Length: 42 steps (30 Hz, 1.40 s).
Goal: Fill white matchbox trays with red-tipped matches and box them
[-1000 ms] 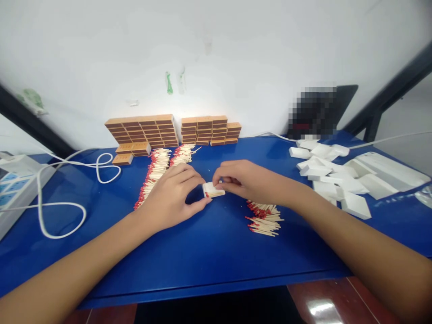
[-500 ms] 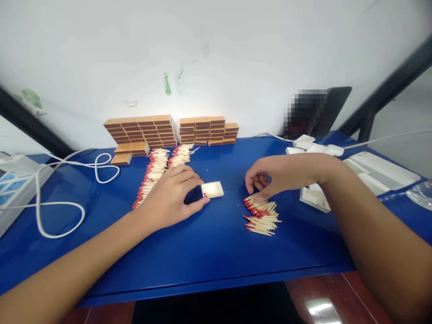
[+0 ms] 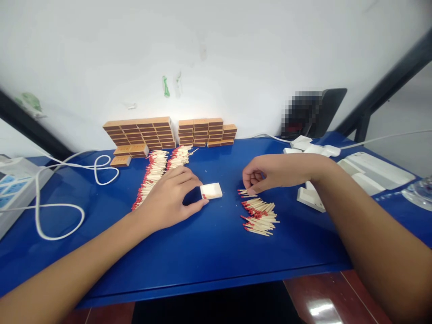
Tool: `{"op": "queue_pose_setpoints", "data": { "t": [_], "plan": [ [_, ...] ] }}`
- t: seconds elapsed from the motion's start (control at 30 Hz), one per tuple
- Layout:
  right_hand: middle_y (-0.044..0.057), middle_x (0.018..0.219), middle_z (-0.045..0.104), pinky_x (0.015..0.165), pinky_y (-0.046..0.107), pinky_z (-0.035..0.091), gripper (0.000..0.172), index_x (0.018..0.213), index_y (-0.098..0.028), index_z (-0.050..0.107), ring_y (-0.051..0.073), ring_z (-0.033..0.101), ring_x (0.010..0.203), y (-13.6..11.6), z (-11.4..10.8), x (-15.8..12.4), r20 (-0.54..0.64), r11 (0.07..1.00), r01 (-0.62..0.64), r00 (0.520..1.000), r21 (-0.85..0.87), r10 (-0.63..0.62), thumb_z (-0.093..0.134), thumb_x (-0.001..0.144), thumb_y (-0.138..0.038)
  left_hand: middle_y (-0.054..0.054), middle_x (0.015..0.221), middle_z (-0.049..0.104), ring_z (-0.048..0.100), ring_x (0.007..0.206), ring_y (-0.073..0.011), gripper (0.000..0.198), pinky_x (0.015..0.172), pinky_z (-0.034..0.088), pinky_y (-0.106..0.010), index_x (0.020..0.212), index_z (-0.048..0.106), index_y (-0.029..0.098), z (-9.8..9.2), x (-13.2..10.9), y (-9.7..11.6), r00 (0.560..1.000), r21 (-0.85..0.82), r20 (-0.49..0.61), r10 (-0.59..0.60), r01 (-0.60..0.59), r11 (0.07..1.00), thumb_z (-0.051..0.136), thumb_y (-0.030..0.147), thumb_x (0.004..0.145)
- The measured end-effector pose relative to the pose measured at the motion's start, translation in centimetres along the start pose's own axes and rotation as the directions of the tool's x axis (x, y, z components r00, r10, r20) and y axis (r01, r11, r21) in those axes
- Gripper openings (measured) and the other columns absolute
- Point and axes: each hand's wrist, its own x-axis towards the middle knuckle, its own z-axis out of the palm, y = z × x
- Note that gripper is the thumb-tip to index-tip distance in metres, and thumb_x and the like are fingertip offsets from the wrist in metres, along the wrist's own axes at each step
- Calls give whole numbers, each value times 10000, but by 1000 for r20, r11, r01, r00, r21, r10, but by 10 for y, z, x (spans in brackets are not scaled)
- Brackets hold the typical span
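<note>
My left hand (image 3: 175, 193) rests on the blue table with thumb and fingers closed on the near end of a small white matchbox tray (image 3: 213, 189). A few red-headed matches lie along one side inside the tray. To its right, my right hand (image 3: 261, 173) pinches several matches (image 3: 245, 193) between thumb and fingers, red heads pointing left. Just below that hand is a loose pile of matches (image 3: 261, 216) in two clumps. Long rows of matches (image 3: 153, 173) lie beyond and left of my left hand, which partly hides them.
Stacked matchboxes (image 3: 141, 130) line the wall, with a second stack (image 3: 205, 130) beside them. A white cable (image 3: 81, 211) loops at left near a power strip (image 3: 16, 184). White trays (image 3: 310, 198) lie at right, near a dark tablet-like object (image 3: 332, 110). The blue table (image 3: 202, 256) ends in front.
My right hand has lifted several matches off the top of the loose pile and moved slightly left. My left hand and the tray stay in place.
</note>
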Motion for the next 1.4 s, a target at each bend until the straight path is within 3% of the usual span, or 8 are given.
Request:
{"op": "queue_pose_setpoints", "data": {
  "t": [0.5,0.77,0.97,1.07,1.2,1.4],
  "plan": [
    [41,847,745,643,327,417,271,903,-229,776,191,623,721,9,4,13,-104,999,5,995,-38,-9,696,918,-488,-80,1043,773,673,1052,-277,231,982,557,-469,1086,755,184,-1,0,1,1000,0,9,-8,8,1000,716,386,980],
    [54,857,734,657,325,403,318,886,-209,726,183,605,721,4,6,15,-197,996,91,976,0,-89,657,957,-512,-77,1040,772,669,1046,-273,215,974,550,-455,1075,754,184,-1,1,1,1000,-5,6,-1,1,1000,714,373,981],
    [52,870,714,668,326,405,351,943,-189,744,170,563,721,-25,23,25,-364,951,293,900,97,-240,685,943,-535,-78,1043,773,667,1051,-277,229,976,547,-460,1078,750,178,1,-1,0,1000,0,0,-15,15,1000,737,378,965],
    [35,848,687,672,313,406,259,930,-187,732,161,554,726,-35,39,34,-434,929,360,853,88,-290,692,955,-441,-81,1030,773,670,1042,-276,222,958,556,-455,1068,747,178,1,0,0,1000,-9,-24,-5,4,1000,755,366,952],
    [25,863,676,700,296,414,117,906,-191,722,153,568,756,-35,53,43,-487,922,387,803,-12,-343,687,954,-291,-81,1027,775,674,1029,-273,211,953,563,-454,1062,743,177,1,0,0,998,-17,-56,11,-12,1000,752,359,956],
    [22,867,675,713,296,416,85,920,-196,743,158,589,779,-30,54,44,-496,925,375,793,-62,-355,689,954,-251,-90,1022,771,671,1036,-279,230,957,566,-460,1053,738,154,1,0,1,998,-9,-61,14,-14,1000,758,360,953]
  ]
}}
